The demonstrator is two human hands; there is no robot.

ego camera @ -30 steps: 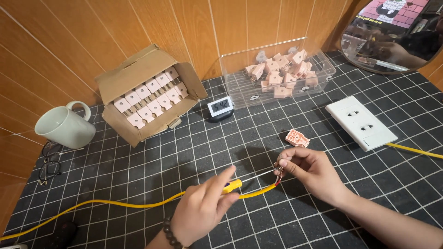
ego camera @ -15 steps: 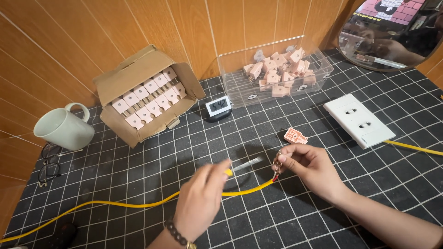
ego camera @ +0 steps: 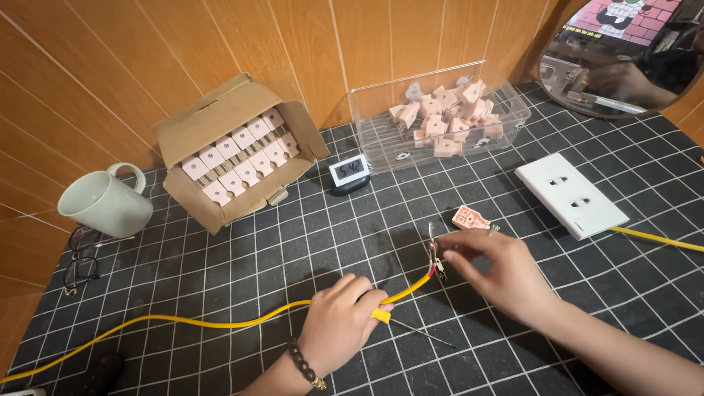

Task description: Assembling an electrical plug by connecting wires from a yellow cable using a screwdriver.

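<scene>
Yellow cable (ego camera: 220, 323) runs across the black gridded mat (ego camera: 293, 242) and passes under the left hand (ego camera: 341, 323), which is closed around a yellow-handled screwdriver (ego camera: 400, 323). The right hand (ego camera: 506, 275) pinches the cable's bared wire ends (ego camera: 434, 257) between its fingertips. A pink plug piece (ego camera: 469, 217) lies just beyond them, near the white socket plate (ego camera: 570, 194).
</scene>
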